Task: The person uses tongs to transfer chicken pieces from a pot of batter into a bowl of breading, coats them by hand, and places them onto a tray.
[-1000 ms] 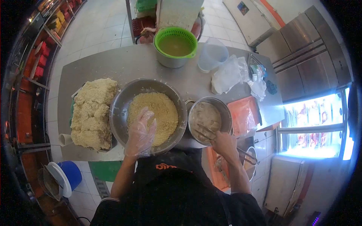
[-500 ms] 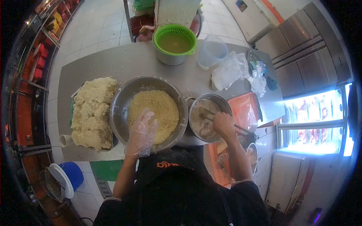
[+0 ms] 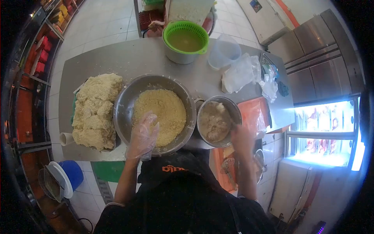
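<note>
My left hand [image 3: 143,136], in a clear plastic glove, rests at the near left of the pale breadcrumbs [image 3: 165,113], fingers apart and holding nothing. The crumbs lie in a wide metal bowl [image 3: 124,99]. My right hand [image 3: 242,138] is bare and smeared by motion at the right rim of a metal pot [image 3: 201,136]. Pale pieces, possibly meat, sit in cloudy liquid [image 3: 214,124] in the pot. Whether the tongs are still in that hand I cannot make out. A tray heaped with crumb-coated pieces [image 3: 96,111] stands left of the bowl.
A green strainer [image 3: 202,50] sits in a container at the back. Beside it are a clear plastic jug [image 3: 224,52] and white plastic bags [image 3: 241,74]. An orange tray [image 3: 251,105] lies right of the pot. A blue bucket [image 3: 73,177] stands at the lower left.
My right hand has moved right and slightly toward me, out of the pot's middle. The tongs seen in the pot before no longer show there. My left hand has barely shifted.
</note>
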Demonstrator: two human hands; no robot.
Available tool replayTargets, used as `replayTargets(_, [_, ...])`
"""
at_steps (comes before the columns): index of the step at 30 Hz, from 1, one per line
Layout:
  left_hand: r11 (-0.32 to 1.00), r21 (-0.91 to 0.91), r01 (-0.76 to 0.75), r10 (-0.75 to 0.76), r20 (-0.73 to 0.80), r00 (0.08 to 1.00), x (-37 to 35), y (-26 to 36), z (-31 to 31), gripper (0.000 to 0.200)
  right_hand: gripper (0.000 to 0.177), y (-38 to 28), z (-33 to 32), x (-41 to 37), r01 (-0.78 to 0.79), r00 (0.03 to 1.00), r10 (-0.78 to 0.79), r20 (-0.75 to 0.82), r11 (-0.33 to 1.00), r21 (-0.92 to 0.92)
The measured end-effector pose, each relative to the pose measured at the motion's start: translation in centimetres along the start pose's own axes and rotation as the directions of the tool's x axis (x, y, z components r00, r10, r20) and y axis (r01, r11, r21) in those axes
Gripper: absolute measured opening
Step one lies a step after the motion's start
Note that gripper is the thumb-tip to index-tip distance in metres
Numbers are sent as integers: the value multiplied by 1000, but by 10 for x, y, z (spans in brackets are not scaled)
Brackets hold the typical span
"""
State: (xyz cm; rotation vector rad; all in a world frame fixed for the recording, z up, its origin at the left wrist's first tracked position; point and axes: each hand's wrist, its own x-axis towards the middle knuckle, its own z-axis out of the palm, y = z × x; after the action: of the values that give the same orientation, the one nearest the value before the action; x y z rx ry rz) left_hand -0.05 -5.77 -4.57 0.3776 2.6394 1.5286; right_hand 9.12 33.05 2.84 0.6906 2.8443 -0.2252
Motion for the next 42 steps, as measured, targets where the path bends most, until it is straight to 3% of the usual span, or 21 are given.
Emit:
replayTargets(1, [1000, 17, -8, 8, 11, 1000, 2, 2, 1, 36, 27, -10, 14, -10, -17, 999, 18, 33, 1000, -25])
replayTargets(4, [997, 66, -27, 25, 33, 999, 12, 22, 2, 37, 29, -33, 0, -23, 67, 931, -10, 366, 988, -142])
replayTargets(9, [992, 120, -35, 23, 96, 995, 17, 47, -6, 37, 31, -32, -48, -22, -63, 982, 80, 173, 993, -99])
replayTargets(12, [991, 122, -60, 43, 133, 990, 15, 39, -3, 37, 37, -19, -40, -5, -97, 969, 130, 210, 983, -158])
replayTargets(18, [996, -62, 65, -53, 191, 980, 11, 26, -3, 40, 48, 4, 30, 58, -52, 928, 108, 357, 985, -164])
replayTargets(21, [996, -48, 75, -65, 179, 982, 10, 22, -3, 41, 53, 26, 52, 79, 53, 947, -34, 320, 997, -52])
replayTargets(24, [994, -33, 103, -96, 171, 981, 7, 27, -7, 41, 42, 26, 14, 72, -4, 916, -52, 398, 990, 138])
replayTargets(27, [1000, 27, 8, -9, 70, 998, 3, 21, -4, 37, 39, 30, -20, 49, 26, 943, -104, 316, 970, 241])
replayTargets(30, [998, 54, 19, -24, 95, 995, 4, 27, -9, 37, 32, 15, -54, 22, -8, 978, -32, 207, 983, 186])
replayTargets(33, [1000, 17, -6, 5, 97, 995, 5, 21, -2, 37, 29, 6, -18, 7, 54, 997, -51, -62, 998, 44])
replayTargets(36, [998, 5, 61, -61, 193, 979, 9, 25, 1, 40, 27, -5, 50, 13, 30, 976, -11, 217, 996, -84])
replayTargets(39, [995, 81, 62, -81, 262, 962, 19, 57, -10, 39, 20, -22, 43, 4, 33, 975, -27, 220, 999, -22])
replayTargets(42, [998, -62, -23, 31, 141, 989, 13, 29, 2, 41, 30, -8, 6, 6, 132, 945, -156, 287, 986, 100])
